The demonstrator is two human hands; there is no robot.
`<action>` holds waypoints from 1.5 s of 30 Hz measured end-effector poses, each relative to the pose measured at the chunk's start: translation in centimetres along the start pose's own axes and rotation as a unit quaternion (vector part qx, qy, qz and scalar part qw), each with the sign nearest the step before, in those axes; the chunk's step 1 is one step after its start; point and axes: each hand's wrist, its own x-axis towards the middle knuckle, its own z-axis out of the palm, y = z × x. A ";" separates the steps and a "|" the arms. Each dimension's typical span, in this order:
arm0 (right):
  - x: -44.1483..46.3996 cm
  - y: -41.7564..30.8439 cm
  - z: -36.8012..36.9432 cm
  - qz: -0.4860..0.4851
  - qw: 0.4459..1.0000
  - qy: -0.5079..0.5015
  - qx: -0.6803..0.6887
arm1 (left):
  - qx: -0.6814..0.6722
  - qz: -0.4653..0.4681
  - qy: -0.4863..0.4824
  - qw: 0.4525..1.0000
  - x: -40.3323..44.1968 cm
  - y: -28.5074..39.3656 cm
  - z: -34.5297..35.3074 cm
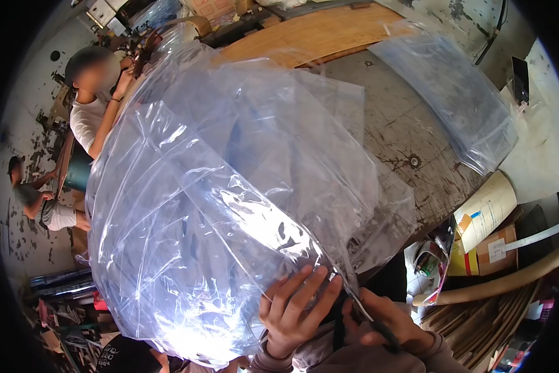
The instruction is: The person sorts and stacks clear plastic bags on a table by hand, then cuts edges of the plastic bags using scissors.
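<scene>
Fingers lightly spread, the left hand (pixel 297 314) lies on the clear plastic sheeting (pixel 230 186), right by its near edge! Over to the right hand (pixel 394 320), fingers closed around dark-handled scissors (pixel 384 332), at that same edge. The sheeting sprawls over the scuffed worktable (pixel 410 130), a smaller plastic stack (pixel 457 102) at the far right.
</scene>
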 end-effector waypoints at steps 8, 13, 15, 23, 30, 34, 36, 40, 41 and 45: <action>-0.1 0.4 0.3 -0.008 1.000 0.007 -0.028 | -0.020 -0.022 0.013 0.999 0.0 0.2 0.1; -0.7 1.0 0.6 -0.001 1.000 0.010 -0.023 | -0.015 -0.023 0.011 1.000 -0.1 0.2 0.1; -0.7 0.7 0.9 -0.018 0.996 0.037 -0.082 | -0.007 -0.016 0.008 1.000 0.0 0.1 0.1; -0.2 -0.8 -0.4 0.019 0.995 0.031 -0.097 | 0.015 0.002 -0.014 1.000 0.2 0.0 0.0; -0.1 -1.2 -0.6 0.028 0.998 0.020 -0.061 | 0.021 0.005 -0.009 1.000 0.1 0.0 0.2; -0.1 -1.0 -0.7 0.030 0.998 0.023 -0.054 | 0.025 0.009 -0.005 1.000 0.1 0.0 0.3; -0.1 -0.7 -1.0 0.023 0.999 0.012 -0.036 | 0.023 0.005 -0.009 1.000 0.2 0.1 0.2; -0.2 -0.3 -1.0 0.013 1.000 0.015 -0.013 | 0.029 0.006 -0.009 1.000 0.1 0.1 0.3; -0.2 -0.4 -1.0 0.017 1.000 0.021 -0.017 | 0.030 0.005 -0.010 0.999 0.1 0.1 0.3; 0.5 -1.3 -0.8 0.010 0.999 0.032 -0.024 | 0.027 0.008 -0.014 1.000 0.0 0.0 0.4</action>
